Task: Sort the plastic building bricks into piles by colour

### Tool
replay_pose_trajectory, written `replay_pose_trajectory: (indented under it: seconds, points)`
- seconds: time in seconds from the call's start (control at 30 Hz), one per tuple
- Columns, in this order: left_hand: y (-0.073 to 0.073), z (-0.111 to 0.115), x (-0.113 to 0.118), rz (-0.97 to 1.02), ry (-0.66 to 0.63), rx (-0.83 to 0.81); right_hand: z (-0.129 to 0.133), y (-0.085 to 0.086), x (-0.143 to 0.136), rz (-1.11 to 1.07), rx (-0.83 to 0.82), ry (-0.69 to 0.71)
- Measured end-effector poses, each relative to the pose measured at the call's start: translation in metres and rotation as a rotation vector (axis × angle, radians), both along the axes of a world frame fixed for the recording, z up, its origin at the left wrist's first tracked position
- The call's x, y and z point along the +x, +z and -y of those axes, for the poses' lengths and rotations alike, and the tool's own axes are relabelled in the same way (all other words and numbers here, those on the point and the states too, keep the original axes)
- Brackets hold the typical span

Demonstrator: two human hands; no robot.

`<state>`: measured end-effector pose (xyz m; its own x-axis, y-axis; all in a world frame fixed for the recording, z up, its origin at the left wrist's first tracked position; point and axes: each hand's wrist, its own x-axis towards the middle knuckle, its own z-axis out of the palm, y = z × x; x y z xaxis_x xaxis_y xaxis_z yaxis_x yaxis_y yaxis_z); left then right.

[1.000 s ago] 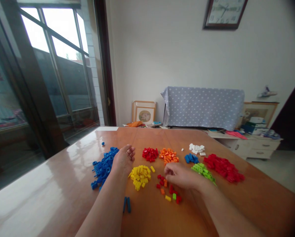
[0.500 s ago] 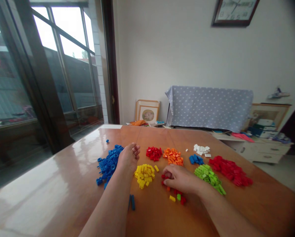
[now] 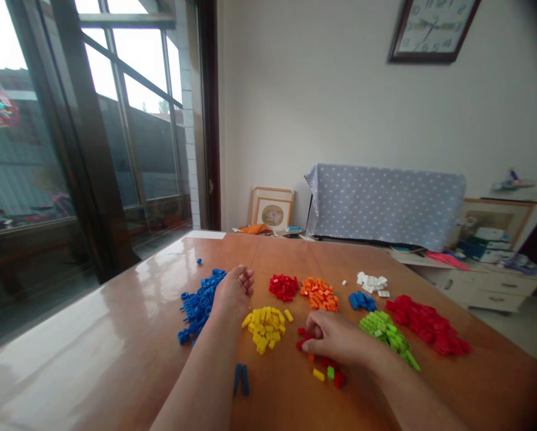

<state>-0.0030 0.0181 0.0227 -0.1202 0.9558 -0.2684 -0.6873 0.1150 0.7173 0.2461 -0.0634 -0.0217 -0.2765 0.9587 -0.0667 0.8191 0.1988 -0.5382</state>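
Observation:
On the brown table (image 3: 137,371) lie small plastic pieces sorted by colour. My left hand (image 3: 236,290), fingers curled, is between the blue pile (image 3: 200,303) and the red cube pile (image 3: 284,287); what it holds, if anything, is hidden. Beneath it to the right is the yellow pile (image 3: 265,328). My right hand (image 3: 324,335) reaches down with thumb and fingers pinched at the small mixed group of red pieces (image 3: 301,345); what is between the fingertips is too small to make out. A yellow brick (image 3: 318,375) and a green one (image 3: 330,373) lie just below.
Orange pieces (image 3: 319,294), blue bricks (image 3: 362,301), white pieces (image 3: 372,282), a lime green pile (image 3: 388,336) and a large red pile (image 3: 428,324) spread to the right. Two dark blue strips (image 3: 241,379) lie near the front. One blue piece (image 3: 199,261) sits at the back left.
The whole view has shifted slightly, with the scene lower in the picture. My right hand has moved a little over the red pieces, uncovering some at its left. My left hand looks much the same.

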Motion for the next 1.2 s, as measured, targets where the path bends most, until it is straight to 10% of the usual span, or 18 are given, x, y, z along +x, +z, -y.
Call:
replay_pose_trajectory:
  seconds: [1.2]
  points:
    - [-0.001,-0.002,-0.002,0.003,0.007,-0.008,-0.013,-0.011,0.001,-0.035,0.169,-0.019]
